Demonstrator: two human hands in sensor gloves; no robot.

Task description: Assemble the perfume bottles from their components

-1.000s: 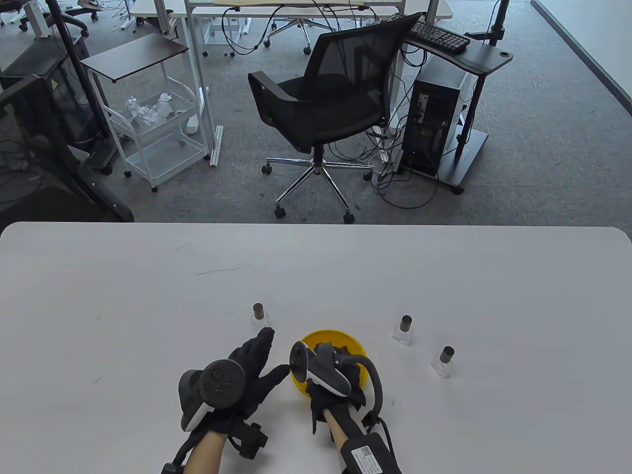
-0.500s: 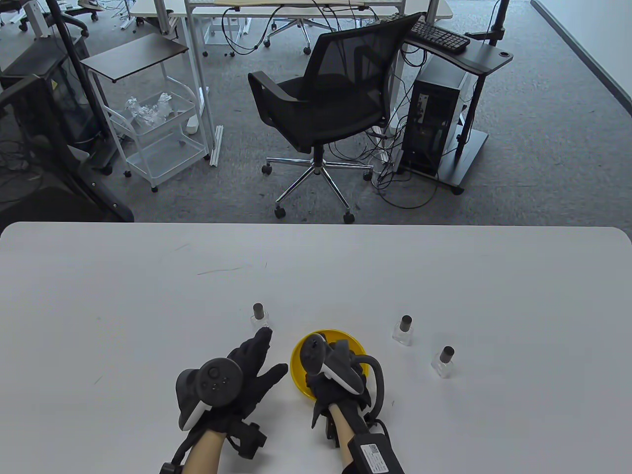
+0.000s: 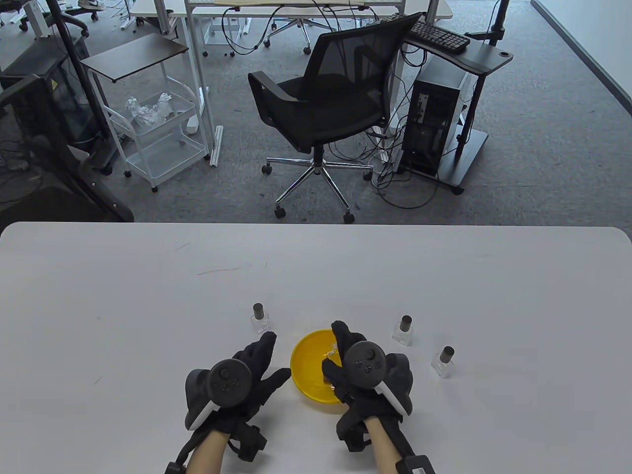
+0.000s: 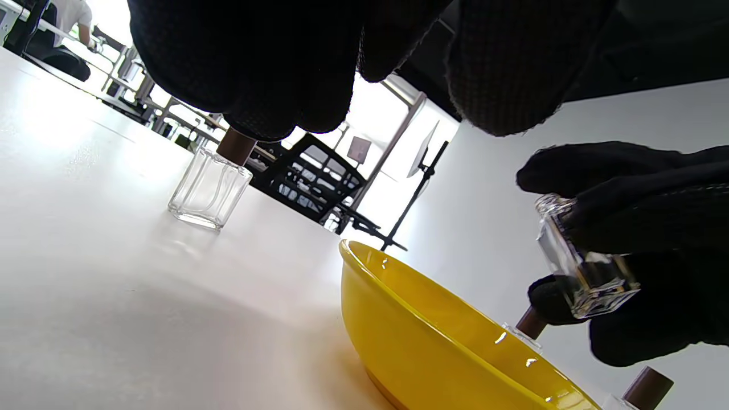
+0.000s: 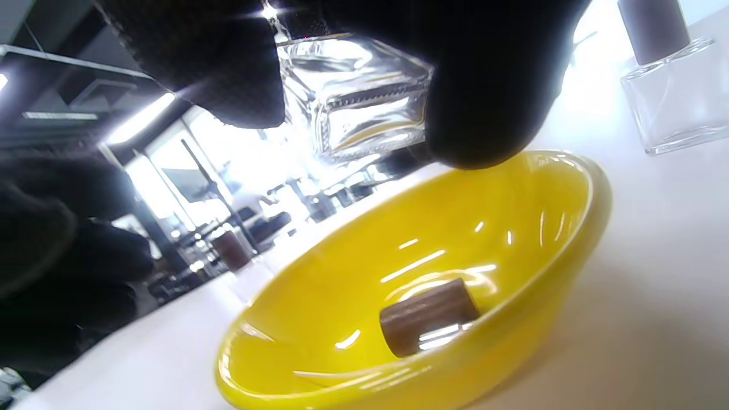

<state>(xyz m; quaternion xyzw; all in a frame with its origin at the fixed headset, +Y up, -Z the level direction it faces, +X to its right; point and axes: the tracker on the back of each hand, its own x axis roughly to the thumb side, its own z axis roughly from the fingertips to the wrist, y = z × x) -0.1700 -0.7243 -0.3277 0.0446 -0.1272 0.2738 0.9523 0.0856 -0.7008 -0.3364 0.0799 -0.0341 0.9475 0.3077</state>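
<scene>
Right hand (image 3: 368,375) pinches a clear, square-shouldered glass bottle (image 4: 581,267), uncapped, above the yellow bowl (image 3: 308,363); fingers curl round it. Bowl is glossy, smooth, round, shallow. Left hand (image 3: 247,377) lies just left of the bowl, fingers straight, holding nothing.

Right wrist view alone shows a brown cylindrical cap (image 5: 428,316) lying on its side in the bowl's bottom; table view hides it behind the hand. Left wrist view shows the held bottle's open neck.

Three capped bottles stand on the table (image 3: 148,306): one (image 3: 259,318) beyond the left hand, two (image 3: 404,331) (image 3: 443,362) to the right of the bowl. Table is matte white, faintly scuffed. Beyond it, grey carpet, a black mesh chair (image 3: 326,103), a white cart (image 3: 158,133), a computer tower (image 3: 434,123).
</scene>
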